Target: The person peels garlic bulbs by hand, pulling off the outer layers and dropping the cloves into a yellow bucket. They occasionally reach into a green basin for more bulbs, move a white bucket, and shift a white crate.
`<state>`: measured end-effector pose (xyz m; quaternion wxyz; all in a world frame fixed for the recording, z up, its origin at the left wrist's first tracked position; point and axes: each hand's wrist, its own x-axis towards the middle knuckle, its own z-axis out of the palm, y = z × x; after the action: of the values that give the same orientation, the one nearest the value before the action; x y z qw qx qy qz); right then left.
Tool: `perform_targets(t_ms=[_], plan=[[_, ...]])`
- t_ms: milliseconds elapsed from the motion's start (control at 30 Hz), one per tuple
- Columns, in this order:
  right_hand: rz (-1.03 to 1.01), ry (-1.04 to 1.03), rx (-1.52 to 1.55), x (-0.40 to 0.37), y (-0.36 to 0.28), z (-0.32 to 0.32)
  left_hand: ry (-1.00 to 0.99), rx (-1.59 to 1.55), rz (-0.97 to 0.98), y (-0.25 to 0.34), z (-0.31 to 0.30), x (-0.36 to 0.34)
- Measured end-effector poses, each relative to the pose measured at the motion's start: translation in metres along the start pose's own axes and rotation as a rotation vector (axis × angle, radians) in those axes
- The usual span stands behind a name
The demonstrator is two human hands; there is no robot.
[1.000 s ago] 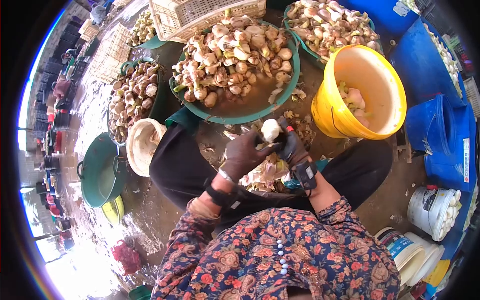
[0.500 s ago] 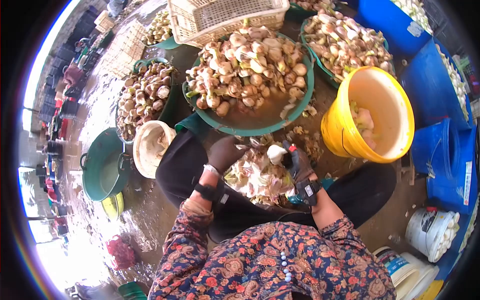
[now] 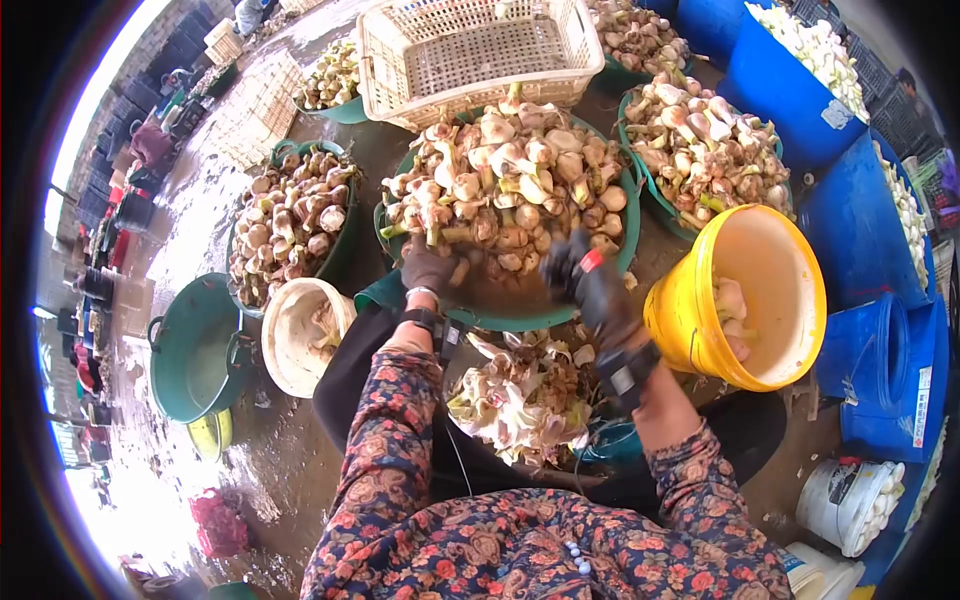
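Observation:
A wide green tub [image 3: 520,322] in front of me holds a heap of unpeeled garlic bulbs [image 3: 520,170] in muddy water. My left hand [image 3: 430,270], in a dark glove, is at the near left of the heap, its fingers closed around a garlic bulb, partly hidden among the others. Over the tub's right front hovers my right hand [image 3: 588,285], gloved and smeared by motion; whether it holds anything does not show. Between my legs lies a pile of garlic peelings [image 3: 525,400]. To the right, a yellow bucket [image 3: 690,310] contains a few pale bulbs [image 3: 733,305].
A cream plastic crate [image 3: 480,95] stands behind the tub. More tubs of garlic [image 3: 705,150] [image 3: 290,220] flank it. At left are a white bucket [image 3: 285,345] and a green basin [image 3: 195,350]. Blue barrels [image 3: 780,95] with white bulbs line the right side.
Both hands have moved forward from above the peelings to the tub of garlic. The white bulb at my right hand is no longer visible. The view has tilted up slightly.

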<state>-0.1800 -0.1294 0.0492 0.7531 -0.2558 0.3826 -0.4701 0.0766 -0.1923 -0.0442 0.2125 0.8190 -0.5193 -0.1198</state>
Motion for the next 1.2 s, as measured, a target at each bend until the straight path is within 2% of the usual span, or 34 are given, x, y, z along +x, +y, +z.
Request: perform_targets(t_ms=[33,67,100,133,167,200,233,267,300,333,400,467,533,600,667,733,800,900,933,1000,1033,1067,1200], plan=[[0.086,0.1,-0.072,-0.008,0.024,-0.006,-0.041,-0.1,0.031,-0.015,0.005,0.008],[0.178,0.199,-0.141,-0.019,0.043,-0.007,-0.155,0.006,-0.047,-0.003,-0.016,-0.002],[0.18,0.203,-0.133,-0.03,0.054,-0.005,-0.198,-0.237,-0.032,-0.007,-0.018,-0.01],[0.174,0.262,-0.263,-0.038,0.062,-0.002,-0.239,-0.479,-0.014,-0.012,-0.021,-0.02],[0.171,0.324,-0.393,-0.044,0.069,0.0,-0.498,-0.677,-0.125,-0.018,-0.025,-0.03],[0.178,0.335,-0.384,-0.046,0.078,-0.001,-0.763,-0.87,-0.249,-0.001,-0.047,-0.053],[0.019,0.33,-0.49,-0.045,0.09,-0.005,-0.77,-0.791,-0.182,0.011,-0.052,-0.072],[-0.143,0.321,-0.599,-0.044,0.101,-0.01,-0.857,-0.857,-0.1,0.031,-0.071,-0.097],[-0.31,0.345,-0.636,-0.046,0.109,-0.015,-0.804,-0.772,0.011,0.042,-0.075,-0.119],[-0.307,0.355,-0.635,-0.054,0.1,-0.011,-0.747,-0.685,0.121,0.047,-0.076,-0.138],[-0.305,0.406,-0.61,-0.073,0.074,-0.001,-0.427,-0.504,0.607,0.048,-0.07,-0.164],[-0.3,0.409,-0.644,-0.093,0.057,0.002,-0.444,-0.403,0.608,0.063,-0.093,-0.184],[-0.36,0.318,-0.774,-0.1,0.058,-0.011,-0.458,-0.187,0.684,0.069,-0.104,-0.194],[-0.345,0.269,-0.817,-0.107,0.063,-0.022,-0.401,-0.112,0.713,0.069,-0.101,-0.203],[-0.414,0.275,-0.983,-0.112,0.068,-0.025,-0.38,-0.084,0.814,0.066,-0.1,-0.204],[-0.435,0.247,-0.982,-0.107,0.086,-0.041,-0.421,-0.137,0.763,0.064,-0.1,-0.208],[-0.295,0.192,-0.532,-0.108,0.096,-0.049,-0.422,-0.403,0.684,0.054,-0.087,-0.211],[-0.007,0.227,-0.37,-0.122,0.075,-0.035,-0.44,-0.233,0.616,0.063,-0.101,-0.224],[-0.023,0.224,-0.378,-0.12,0.073,-0.035,-0.423,-0.216,0.667,0.059,-0.097,-0.225],[-0.258,0.221,-0.956,-0.125,0.079,-0.038,-0.477,-0.215,0.665,0.057,-0.093,-0.229],[-0.273,0.279,-1.003,-0.125,0.082,-0.037,-0.494,-0.169,0.655,0.056,-0.092,-0.231],[-0.239,0.254,-1.035,-0.118,0.095,-0.05,-0.465,-0.139,0.699,0.051,-0.084,-0.23],[-0.224,0.246,-1.113,-0.112,0.098,-0.055,-0.564,-0.075,0.618,0.057,-0.089,-0.229]])
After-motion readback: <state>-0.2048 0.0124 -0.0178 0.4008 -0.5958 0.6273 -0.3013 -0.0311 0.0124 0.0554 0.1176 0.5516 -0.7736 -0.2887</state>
